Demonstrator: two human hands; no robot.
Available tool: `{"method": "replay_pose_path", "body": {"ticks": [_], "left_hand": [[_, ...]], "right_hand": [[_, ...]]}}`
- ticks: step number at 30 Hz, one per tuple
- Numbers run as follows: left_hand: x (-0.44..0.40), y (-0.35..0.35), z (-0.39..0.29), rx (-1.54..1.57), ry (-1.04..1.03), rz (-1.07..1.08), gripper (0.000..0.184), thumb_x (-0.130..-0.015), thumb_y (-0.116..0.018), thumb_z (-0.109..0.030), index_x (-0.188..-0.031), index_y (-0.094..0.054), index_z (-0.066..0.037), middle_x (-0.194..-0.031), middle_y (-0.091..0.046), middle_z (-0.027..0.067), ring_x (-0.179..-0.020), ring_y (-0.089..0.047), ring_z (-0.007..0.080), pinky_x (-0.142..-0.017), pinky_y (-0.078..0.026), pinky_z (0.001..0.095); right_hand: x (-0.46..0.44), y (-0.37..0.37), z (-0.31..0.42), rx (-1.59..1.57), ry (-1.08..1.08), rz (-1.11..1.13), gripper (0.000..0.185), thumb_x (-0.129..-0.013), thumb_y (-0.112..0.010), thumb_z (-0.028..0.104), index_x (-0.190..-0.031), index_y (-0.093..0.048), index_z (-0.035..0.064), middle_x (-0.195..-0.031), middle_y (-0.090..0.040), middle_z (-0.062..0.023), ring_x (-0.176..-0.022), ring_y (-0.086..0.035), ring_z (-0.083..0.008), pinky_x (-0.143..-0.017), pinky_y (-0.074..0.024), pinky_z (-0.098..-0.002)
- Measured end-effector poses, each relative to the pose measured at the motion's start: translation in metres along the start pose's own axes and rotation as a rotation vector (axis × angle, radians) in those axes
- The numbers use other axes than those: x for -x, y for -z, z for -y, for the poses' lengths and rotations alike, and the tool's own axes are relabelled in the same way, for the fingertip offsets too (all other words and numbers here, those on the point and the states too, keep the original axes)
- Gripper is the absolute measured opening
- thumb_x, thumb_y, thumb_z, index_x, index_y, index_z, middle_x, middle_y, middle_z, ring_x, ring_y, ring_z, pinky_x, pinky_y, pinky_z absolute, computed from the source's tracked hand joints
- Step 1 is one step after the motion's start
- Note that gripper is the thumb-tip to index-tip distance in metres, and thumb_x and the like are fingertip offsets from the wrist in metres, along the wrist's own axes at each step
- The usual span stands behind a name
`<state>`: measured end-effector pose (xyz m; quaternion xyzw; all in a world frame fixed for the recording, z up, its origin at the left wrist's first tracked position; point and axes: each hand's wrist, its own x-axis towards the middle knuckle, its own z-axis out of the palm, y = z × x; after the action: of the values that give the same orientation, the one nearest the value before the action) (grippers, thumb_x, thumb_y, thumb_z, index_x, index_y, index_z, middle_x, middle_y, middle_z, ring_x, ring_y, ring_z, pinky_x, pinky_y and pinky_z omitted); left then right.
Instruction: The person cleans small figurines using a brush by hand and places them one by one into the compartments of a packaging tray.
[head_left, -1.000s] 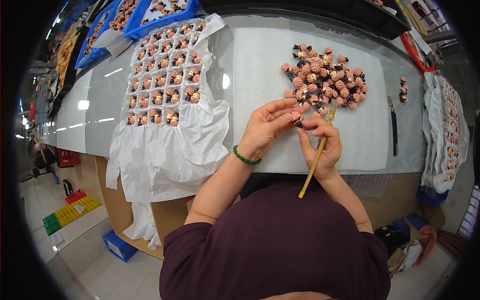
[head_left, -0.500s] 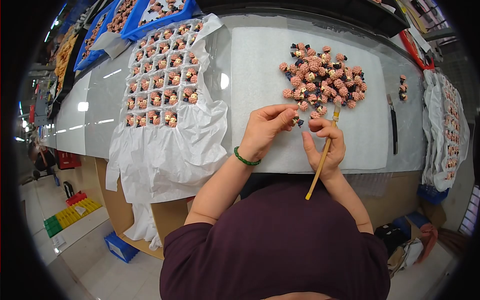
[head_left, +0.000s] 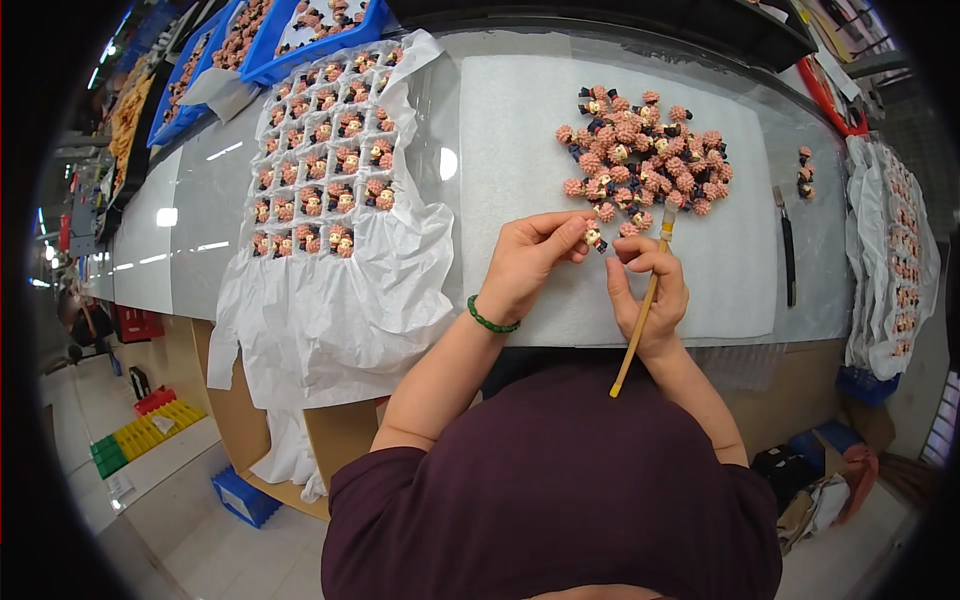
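My left hand (head_left: 540, 255), a green bracelet at its wrist, pinches a small painted figurine (head_left: 595, 238) with pink curly hair and a dark body. The figurine's pale face shows between my hands. My right hand (head_left: 652, 295) is closed round a wooden-handled brush (head_left: 640, 325), bristles pointing away from me and the yellow handle end toward my chest. Its thumb and fingertips are near the figurine but apart from it. Just beyond both hands, a pile of similar figurines (head_left: 650, 155) lies on a white foam sheet (head_left: 510, 120).
On the left, a paper-lined divided tray (head_left: 340, 290) holds rows of figurines. Blue bins (head_left: 320, 38) with more stand behind it. To the right lie a dark-handled brush (head_left: 787, 250), a few loose figurines (head_left: 805, 175) and another wrapped tray (head_left: 890, 260).
The figurine has been turned in my left fingers, so its face and dark body show more. The brush in my right hand has shifted slightly to the left.
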<state>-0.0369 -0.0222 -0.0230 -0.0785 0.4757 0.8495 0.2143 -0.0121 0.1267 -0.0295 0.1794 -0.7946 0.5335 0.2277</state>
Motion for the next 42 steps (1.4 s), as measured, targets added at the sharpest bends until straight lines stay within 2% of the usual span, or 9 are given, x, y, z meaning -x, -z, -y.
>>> {"method": "replay_pose_path", "body": {"ticks": [5,9,12,16,20,30,42], "left_hand": [[-0.001,0.001,0.000,-0.019,0.027,-0.004,0.025,-0.083,-0.050,-0.015,-0.099,-0.055,0.003,-0.077,-0.057,0.0027,-0.066,-0.051,0.0072,-0.060,-0.042,0.0178],[-0.001,0.000,-0.001,-0.009,0.029,-0.008,0.024,-0.084,-0.049,-0.015,-0.097,-0.055,0.003,-0.077,-0.057,0.0029,-0.066,-0.051,0.0077,-0.059,-0.042,0.0181],[0.000,0.000,-0.002,0.002,0.025,0.003,0.024,-0.084,-0.048,-0.016,-0.098,-0.054,0.003,-0.078,-0.057,0.0032,-0.067,-0.053,0.0084,-0.059,-0.042,0.0184],[0.003,-0.006,-0.006,0.037,0.006,0.021,0.025,-0.085,-0.047,-0.017,-0.100,-0.053,0.002,-0.078,-0.056,0.0035,-0.069,-0.054,0.0096,-0.060,-0.043,0.0190],[0.009,-0.013,-0.012,0.065,-0.017,0.012,0.026,-0.085,-0.046,-0.017,-0.101,-0.052,0.002,-0.078,-0.056,0.0033,-0.070,-0.055,0.0101,-0.061,-0.044,0.0196],[0.013,-0.017,-0.007,-0.056,0.010,-0.036,0.025,-0.085,-0.047,-0.019,-0.099,-0.053,0.001,-0.076,-0.054,0.0016,-0.067,-0.054,0.0087,-0.059,-0.045,0.0197],[0.003,-0.025,0.004,-0.007,0.020,-0.050,0.024,-0.084,-0.048,-0.020,-0.098,-0.053,0.000,-0.076,-0.054,0.0014,-0.066,-0.053,0.0084,-0.059,-0.045,0.0199]], "right_hand": [[-0.001,0.003,0.003,0.022,0.004,-0.005,0.025,-0.070,-0.059,-0.006,-0.083,-0.040,0.0040,-0.085,-0.055,-0.0140,-0.076,-0.055,-0.0176,-0.067,-0.0443,-0.0252],[0.001,0.011,0.000,0.030,-0.106,-0.105,0.025,-0.069,-0.061,-0.004,-0.082,-0.041,0.0036,-0.086,-0.055,-0.0119,-0.077,-0.054,-0.0165,-0.065,-0.0438,-0.0245],[-0.005,0.018,0.000,0.225,-0.200,-0.037,0.027,-0.066,-0.064,-0.002,-0.082,-0.043,0.0028,-0.087,-0.054,-0.0102,-0.073,-0.053,-0.0145,-0.062,-0.0435,-0.0237],[-0.011,0.016,-0.002,0.356,-0.142,0.054,0.028,-0.064,-0.066,-0.002,-0.081,-0.045,0.0023,-0.086,-0.054,-0.0094,-0.066,-0.051,-0.0133,-0.058,-0.0430,-0.0233],[-0.014,0.012,0.001,0.252,-0.229,0.043,0.027,-0.064,-0.065,-0.003,-0.081,-0.045,0.0022,-0.085,-0.054,-0.0098,-0.063,-0.050,-0.0136,-0.056,-0.0433,-0.0235],[-0.007,0.020,-0.001,0.211,-0.196,0.038,0.024,-0.064,-0.063,-0.003,-0.079,-0.046,0.0020,-0.084,-0.056,-0.0095,-0.063,-0.051,-0.0136,-0.057,-0.0432,-0.0229],[0.000,0.025,-0.008,0.160,-0.173,0.027,0.023,-0.065,-0.063,-0.003,-0.079,-0.046,0.0026,-0.083,-0.056,-0.0089,-0.064,-0.052,-0.0141,-0.057,-0.0425,-0.0229]]}}
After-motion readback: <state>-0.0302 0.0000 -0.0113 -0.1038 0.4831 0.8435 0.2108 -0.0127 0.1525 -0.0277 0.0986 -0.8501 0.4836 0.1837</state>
